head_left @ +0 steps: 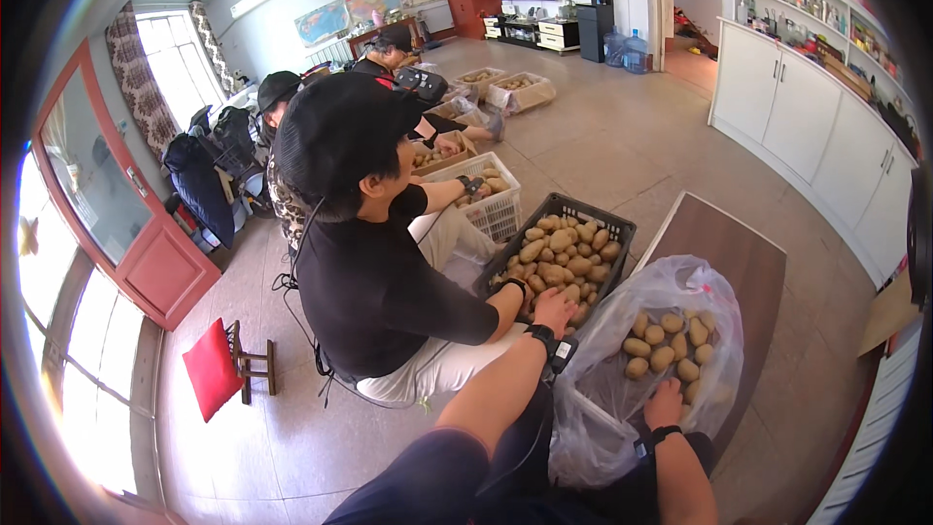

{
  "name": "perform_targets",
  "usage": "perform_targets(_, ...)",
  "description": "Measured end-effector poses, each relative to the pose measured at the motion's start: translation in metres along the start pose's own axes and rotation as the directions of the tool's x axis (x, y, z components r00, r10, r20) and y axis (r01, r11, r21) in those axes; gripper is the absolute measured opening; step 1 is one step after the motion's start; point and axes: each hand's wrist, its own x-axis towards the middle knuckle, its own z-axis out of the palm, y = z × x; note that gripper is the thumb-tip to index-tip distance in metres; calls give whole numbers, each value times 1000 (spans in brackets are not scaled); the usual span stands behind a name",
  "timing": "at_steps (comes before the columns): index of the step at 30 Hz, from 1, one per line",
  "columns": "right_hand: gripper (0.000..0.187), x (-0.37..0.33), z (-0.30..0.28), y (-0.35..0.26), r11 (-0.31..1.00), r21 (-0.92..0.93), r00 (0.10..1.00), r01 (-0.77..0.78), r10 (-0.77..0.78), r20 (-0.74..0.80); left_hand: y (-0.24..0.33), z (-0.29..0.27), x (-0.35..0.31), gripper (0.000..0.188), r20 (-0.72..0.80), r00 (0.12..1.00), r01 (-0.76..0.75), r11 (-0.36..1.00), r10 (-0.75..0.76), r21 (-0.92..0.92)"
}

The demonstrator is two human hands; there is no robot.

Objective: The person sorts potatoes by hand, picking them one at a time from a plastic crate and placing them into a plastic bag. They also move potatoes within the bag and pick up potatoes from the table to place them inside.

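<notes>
A black plastic crate (622,225) full of potatoes (562,243) sits in front of me, left of a bag-lined box. My left hand (555,311) reaches over its near edge, fingers curled down around a potato, which they partly hide. My right hand (665,403) is inside the clear plastic bag (593,408) that lines the box. Its fingers stretch forward beside several loose potatoes (663,358), and nothing shows in its grasp. Bands with small devices circle both my wrists.
A person in a black cap (340,136) sits close on my left, one hand in the same crate. Beyond are a white crate (501,214) and more people with potato boxes. A brown board (743,282) lies under the bag. A red-seated stool (212,369) stands left.
</notes>
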Motion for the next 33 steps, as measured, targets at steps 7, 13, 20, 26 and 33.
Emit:
perform_targets(7,29,1,21,8,999,1,999,37,-36,-10,-2,24,-27,43,59,998,-22,981,11,191)
perform_targets(13,28,12,31,19,971,232,996,53,-36,-78,-3,34,-42,40,142,990,-60,936,11,348)
perform_targets(20,33,22,20,15,840,542,995,31,28,-100,-13,44,-58,33,262,951,7,859,-164,512)
perform_targets(26,36,15,-27,-47,459,869,983,-183,91,160,-30,41,-62,33,307,897,26,732,-318,681)
perform_targets(33,34,21,-60,-78,361,920,983,-149,-44,177,-39,62,-83,39,352,786,-7,562,-509,827)
